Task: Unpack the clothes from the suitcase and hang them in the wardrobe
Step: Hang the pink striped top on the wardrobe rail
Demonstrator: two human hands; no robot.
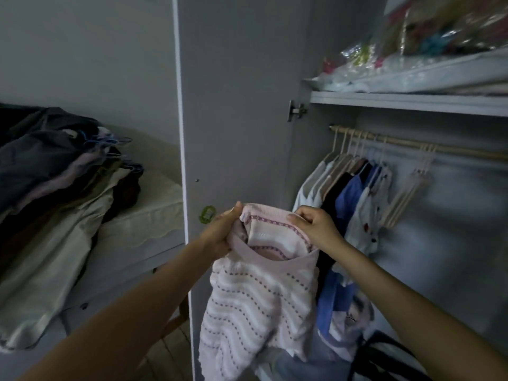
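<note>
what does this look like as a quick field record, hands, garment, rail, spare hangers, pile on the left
left hand: grips the pink knit top's left edge near the neckline
right hand: pinches its right edge
pink knit top: held up in front of the open wardrobe, not on the rail
rail: several garments hang at its left end
empty hangers: bunched on the rail, right of the hung clothes
clothes pile: left, on a bed, some on blue hangers
top shelf: holds plastic-wrapped bundles
</note>
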